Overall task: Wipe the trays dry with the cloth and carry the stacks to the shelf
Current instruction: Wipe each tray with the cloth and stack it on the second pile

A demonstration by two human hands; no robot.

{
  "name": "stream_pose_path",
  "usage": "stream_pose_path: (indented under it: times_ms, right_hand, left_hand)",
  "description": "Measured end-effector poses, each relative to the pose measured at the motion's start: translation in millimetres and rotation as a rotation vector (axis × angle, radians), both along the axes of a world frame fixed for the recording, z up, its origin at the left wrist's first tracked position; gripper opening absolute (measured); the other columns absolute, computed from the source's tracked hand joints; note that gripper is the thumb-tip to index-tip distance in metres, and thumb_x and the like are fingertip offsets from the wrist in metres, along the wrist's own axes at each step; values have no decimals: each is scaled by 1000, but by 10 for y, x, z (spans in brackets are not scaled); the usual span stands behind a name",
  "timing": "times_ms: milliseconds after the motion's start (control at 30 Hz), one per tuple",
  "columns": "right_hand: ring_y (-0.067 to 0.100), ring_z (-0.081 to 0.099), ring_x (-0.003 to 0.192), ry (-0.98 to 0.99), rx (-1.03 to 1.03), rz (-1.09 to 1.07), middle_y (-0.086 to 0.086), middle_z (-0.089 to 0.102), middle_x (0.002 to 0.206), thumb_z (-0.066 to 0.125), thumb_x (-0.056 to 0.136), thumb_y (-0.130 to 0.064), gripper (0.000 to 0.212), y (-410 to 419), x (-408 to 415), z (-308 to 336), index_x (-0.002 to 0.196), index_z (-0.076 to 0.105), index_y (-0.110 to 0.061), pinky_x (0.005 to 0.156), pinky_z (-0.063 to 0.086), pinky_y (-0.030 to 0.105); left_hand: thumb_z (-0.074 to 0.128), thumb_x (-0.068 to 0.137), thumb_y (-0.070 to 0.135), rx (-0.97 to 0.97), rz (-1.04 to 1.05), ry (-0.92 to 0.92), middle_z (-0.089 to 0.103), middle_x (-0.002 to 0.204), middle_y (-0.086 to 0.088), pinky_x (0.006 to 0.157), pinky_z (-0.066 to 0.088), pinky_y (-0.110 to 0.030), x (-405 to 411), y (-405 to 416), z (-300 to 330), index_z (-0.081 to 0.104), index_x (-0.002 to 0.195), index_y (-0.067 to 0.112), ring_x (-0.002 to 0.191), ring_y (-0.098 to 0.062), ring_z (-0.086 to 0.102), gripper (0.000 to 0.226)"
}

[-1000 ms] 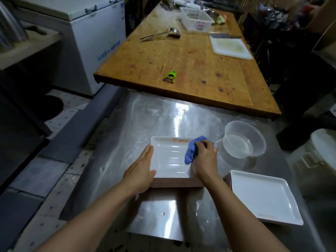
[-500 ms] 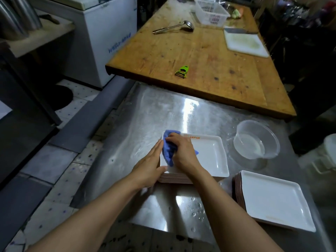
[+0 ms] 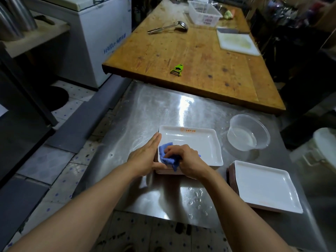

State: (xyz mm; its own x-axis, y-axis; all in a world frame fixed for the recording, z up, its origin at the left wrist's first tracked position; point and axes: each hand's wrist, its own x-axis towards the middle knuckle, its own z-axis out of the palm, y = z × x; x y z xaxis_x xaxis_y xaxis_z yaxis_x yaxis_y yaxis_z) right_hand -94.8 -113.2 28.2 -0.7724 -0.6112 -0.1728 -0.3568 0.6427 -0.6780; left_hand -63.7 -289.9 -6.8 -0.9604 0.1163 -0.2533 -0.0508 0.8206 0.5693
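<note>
Your right hand (image 3: 183, 159) grips the crumpled blue cloth (image 3: 168, 157); your flat left hand (image 3: 145, 157) steadies the white rectangular top tray (image 3: 196, 144). Press evenly into its corners.

- Two tray stacks: one (image 3: 190, 142) under the hands, one (image 3: 263, 186) at right.
- One cloth (image 3: 168, 157).
- Two hands: left (image 3: 145, 157), right (image 3: 185, 159).
- One bowl (image 3: 248, 131).
- One peeler (image 3: 177, 69).
- One ladle (image 3: 168, 28).
- One basket (image 3: 204, 12).
- One cutting board (image 3: 236, 41).
- Two tables: steel (image 3: 154, 113), wooden (image 3: 190, 51).
</note>
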Motion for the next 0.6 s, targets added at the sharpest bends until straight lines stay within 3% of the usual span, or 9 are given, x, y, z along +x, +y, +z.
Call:
stream_pose_path:
  times_ms: [67,200,300,500,600]
  right_hand:
    - [19,57,101,48,60,-1,-3,68,100,54,74,10,41,18,43,-20,97,70,-21,85,35,38]
    - [17,48,109,110,140,-69,-9,63,110,55,76,3,43,156,84,-44,102,67,-29,74,17,31]
    - [14,45,109,158,223,-131,-15,60,115,64,79,-9,33,372,78,-34,102,66,-32,67,11,32]
    - [14,47,104,285,355,-282,-17,57,117,61,79,-4,36,916,51,-7,100,64,-32,73,17,30]
    - [16,43,90,353,373,-267,-6,60,112,57,83,-5,20,943,46,-19,94,64,-20,74,30,27]
  left_hand:
    - [68,74,58,-46,16,12,-8,158,14,110,31,-37,8,11,1,-8,149,31,143,-14,21,110]
    - [69,74,55,-122,15,36,-8,158,13,110,33,-38,16,16,22,-6,150,29,143,-14,20,110]
    - [70,73,56,-154,16,33,-8,158,14,109,34,-38,22,24,36,-7,150,29,144,-12,18,111]
    - [71,72,56,-175,20,36,-6,158,16,107,35,-42,18,45,77,-4,149,30,143,-14,22,111]
    - [72,72,54,-210,18,23,-7,158,12,109,33,-43,15,78,106,-3,150,27,144,-15,16,111]
